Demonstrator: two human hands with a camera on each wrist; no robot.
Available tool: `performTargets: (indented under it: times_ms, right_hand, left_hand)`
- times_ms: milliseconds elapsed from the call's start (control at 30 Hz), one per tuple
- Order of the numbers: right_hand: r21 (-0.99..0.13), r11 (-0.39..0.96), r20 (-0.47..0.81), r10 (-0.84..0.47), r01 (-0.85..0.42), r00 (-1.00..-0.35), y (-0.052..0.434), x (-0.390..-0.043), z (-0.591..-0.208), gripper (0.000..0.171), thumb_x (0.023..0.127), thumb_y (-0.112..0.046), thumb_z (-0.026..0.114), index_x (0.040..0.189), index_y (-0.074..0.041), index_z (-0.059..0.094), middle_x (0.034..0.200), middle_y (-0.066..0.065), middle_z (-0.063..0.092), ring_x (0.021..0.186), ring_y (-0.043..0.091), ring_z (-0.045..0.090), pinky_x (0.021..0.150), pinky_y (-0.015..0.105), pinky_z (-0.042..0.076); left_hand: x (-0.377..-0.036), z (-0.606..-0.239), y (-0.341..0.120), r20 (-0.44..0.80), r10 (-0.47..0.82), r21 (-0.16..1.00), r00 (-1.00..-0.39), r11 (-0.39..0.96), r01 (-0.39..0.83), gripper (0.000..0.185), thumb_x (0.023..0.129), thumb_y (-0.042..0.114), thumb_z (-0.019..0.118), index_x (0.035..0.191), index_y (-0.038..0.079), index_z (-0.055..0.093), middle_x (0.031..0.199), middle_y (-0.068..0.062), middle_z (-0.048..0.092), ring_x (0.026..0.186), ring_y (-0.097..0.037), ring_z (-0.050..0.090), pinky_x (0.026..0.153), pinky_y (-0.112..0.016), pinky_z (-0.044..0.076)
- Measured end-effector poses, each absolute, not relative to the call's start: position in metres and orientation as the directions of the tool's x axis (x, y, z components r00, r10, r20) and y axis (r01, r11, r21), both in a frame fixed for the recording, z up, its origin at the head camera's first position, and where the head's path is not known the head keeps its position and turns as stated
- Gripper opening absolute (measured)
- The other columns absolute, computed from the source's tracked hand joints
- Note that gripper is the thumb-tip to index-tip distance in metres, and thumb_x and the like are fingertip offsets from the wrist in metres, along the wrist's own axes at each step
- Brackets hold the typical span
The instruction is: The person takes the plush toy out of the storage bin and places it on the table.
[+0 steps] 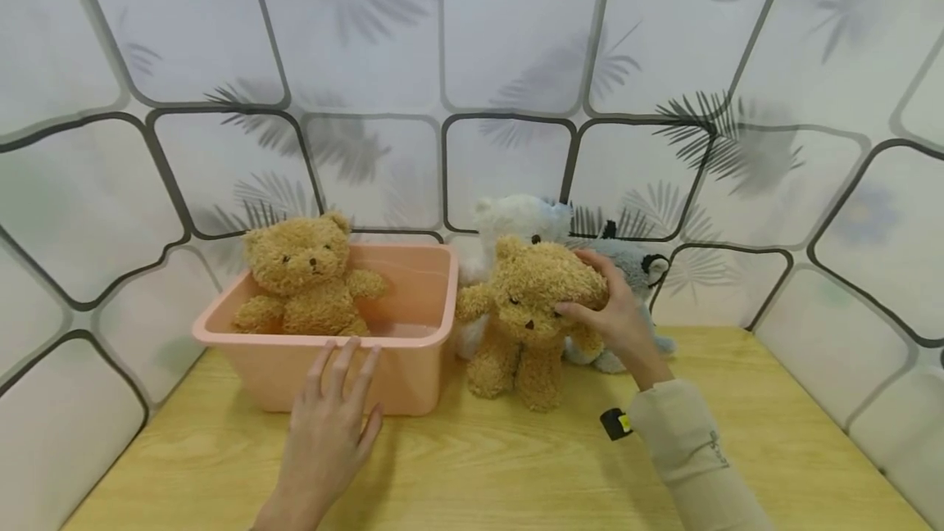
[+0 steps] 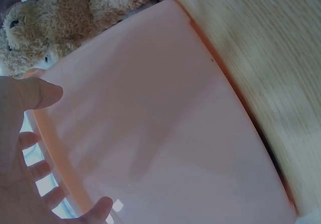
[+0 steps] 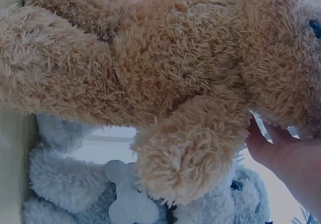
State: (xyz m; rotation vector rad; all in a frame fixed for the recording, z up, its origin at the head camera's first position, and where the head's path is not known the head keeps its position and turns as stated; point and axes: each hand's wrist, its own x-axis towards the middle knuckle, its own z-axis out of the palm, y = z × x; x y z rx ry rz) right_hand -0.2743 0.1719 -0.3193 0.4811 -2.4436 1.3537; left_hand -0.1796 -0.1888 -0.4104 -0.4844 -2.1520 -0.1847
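A pink plastic tub point(image 1: 413, 375) stands on the wooden table point(image 1: 479, 474), with a brown teddy bear point(image 1: 306, 277) sitting in its left end. My left hand point(image 1: 339, 383) is open, fingers straight and spread against the tub's front wall, tips at the rim. The left wrist view shows that left hand point(image 2: 20, 148) beside the tub's wall point(image 2: 165, 123). Right of the tub a second brown teddy bear point(image 1: 527, 326) stands upright. My right hand point(image 1: 608, 310) grips its head from the right side. In the right wrist view, this bear point(image 3: 165, 73) fills the frame, with the right hand point(image 3: 286, 158) at the lower right.
A white plush toy point(image 1: 516, 220) and a grey plush toy point(image 1: 634, 269) lean against the back wall behind the standing bear. The grey plush toy point(image 3: 65, 184) also shows under the bear's arm. Patterned wall panels enclose the table at the back and both sides.
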Motion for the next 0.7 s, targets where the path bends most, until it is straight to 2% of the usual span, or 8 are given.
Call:
performTargets:
  times_ms: [67, 167, 233, 300, 467, 533, 667, 700]
  right_hand:
    - [-0.768, 0.475, 0.411, -0.147, -0.429, -0.9, 0.17, -0.275, -0.32, 0.079, 0.091, -0.02, 0.079, 0.156, -0.011, 0.036, 0.161, 0.021, 0.028, 0.095, 0.029, 0.062, 0.076, 0.047, 0.054]
    - [-0.792, 0.392, 0.432, -0.183, -0.468, -0.883, 0.168, -0.279, -0.322, 0.068, 0.093, -0.006, 0.073, 0.151, -0.004, 0.038, 0.152, 0.026, 0.034, 0.074, 0.014, 0.054, 0.056, 0.031, 0.049]
    - [-0.807, 0.309, 0.453, -0.223, -0.504, -0.863, 0.167, -0.282, -0.323, 0.061, 0.093, 0.006, 0.067, 0.148, 0.001, 0.039, 0.143, 0.028, 0.037, 0.09, 0.014, 0.059, 0.065, 0.028, 0.054]
    - [-0.799, 0.27, 0.482, -0.248, -0.538, -0.84, 0.168, -0.285, -0.323, 0.057, 0.093, 0.012, 0.064, 0.144, 0.005, 0.041, 0.134, 0.029, 0.044, 0.083, 0.014, 0.061, 0.062, 0.027, 0.054]
    - [-0.801, 0.225, 0.487, -0.294, -0.555, -0.822, 0.172, -0.291, -0.318, 0.052, 0.093, 0.016, 0.06, 0.14, 0.008, 0.042, 0.124, 0.032, 0.053, 0.051, 0.005, 0.047, 0.053, 0.027, 0.047]
    - [-0.816, 0.219, 0.463, -0.306, -0.535, -0.832, 0.171, -0.292, -0.315, 0.051, 0.094, 0.014, 0.059, 0.141, 0.007, 0.042, 0.125, 0.03, 0.053, 0.054, 0.005, 0.05, 0.057, 0.026, 0.05]
    - [-0.845, 0.219, 0.405, -0.334, -0.488, -0.851, 0.168, -0.295, -0.313, 0.053, 0.098, 0.005, 0.059, 0.148, 0.0, 0.039, 0.131, 0.025, 0.051, 0.098, 0.016, 0.065, 0.082, 0.033, 0.057]
    - [-0.844, 0.234, 0.396, -0.336, -0.483, -0.854, 0.167, -0.295, -0.312, 0.055, 0.099, 0.002, 0.06, 0.15, -0.001, 0.038, 0.129, 0.026, 0.053, 0.099, 0.021, 0.066, 0.084, 0.036, 0.057]
  left_hand:
    - [-0.179, -0.41, -0.189, 0.806, 0.276, -0.048, -0.524, 0.912, 0.407, 0.06, 0.107, 0.044, 0.024, 0.142, 0.005, 0.053, 0.143, -0.025, 0.045, 0.13, -0.051, 0.04, 0.07, -0.063, 0.055]
    - [-0.179, -0.41, -0.189, 0.805, 0.279, -0.051, -0.523, 0.912, 0.408, 0.061, 0.107, 0.045, 0.023, 0.142, 0.005, 0.053, 0.143, -0.025, 0.045, 0.13, -0.051, 0.04, 0.071, -0.063, 0.055]
    - [-0.179, -0.41, -0.189, 0.806, 0.279, -0.05, -0.522, 0.911, 0.409, 0.061, 0.107, 0.045, 0.023, 0.142, 0.005, 0.053, 0.143, -0.025, 0.045, 0.13, -0.051, 0.04, 0.071, -0.063, 0.055]
    - [-0.179, -0.41, -0.188, 0.806, 0.279, -0.05, -0.522, 0.911, 0.409, 0.061, 0.107, 0.045, 0.023, 0.142, 0.005, 0.053, 0.143, -0.025, 0.045, 0.13, -0.051, 0.04, 0.07, -0.063, 0.055]
    - [-0.179, -0.411, -0.188, 0.808, 0.275, -0.046, -0.521, 0.911, 0.41, 0.06, 0.107, 0.045, 0.024, 0.142, 0.005, 0.053, 0.142, -0.025, 0.046, 0.13, -0.051, 0.041, 0.072, -0.064, 0.054]
    - [-0.179, -0.411, -0.189, 0.808, 0.275, -0.045, -0.521, 0.911, 0.411, 0.061, 0.108, 0.045, 0.023, 0.143, 0.005, 0.052, 0.143, -0.025, 0.046, 0.13, -0.051, 0.04, 0.074, -0.065, 0.054]
    - [-0.179, -0.411, -0.189, 0.808, 0.276, -0.046, -0.52, 0.91, 0.412, 0.062, 0.108, 0.047, 0.021, 0.143, 0.005, 0.051, 0.143, -0.025, 0.045, 0.13, -0.051, 0.04, 0.076, -0.065, 0.054]
    - [-0.179, -0.411, -0.188, 0.808, 0.276, -0.046, -0.52, 0.91, 0.412, 0.063, 0.108, 0.047, 0.02, 0.144, 0.005, 0.051, 0.143, -0.025, 0.045, 0.131, -0.051, 0.04, 0.076, -0.065, 0.054]
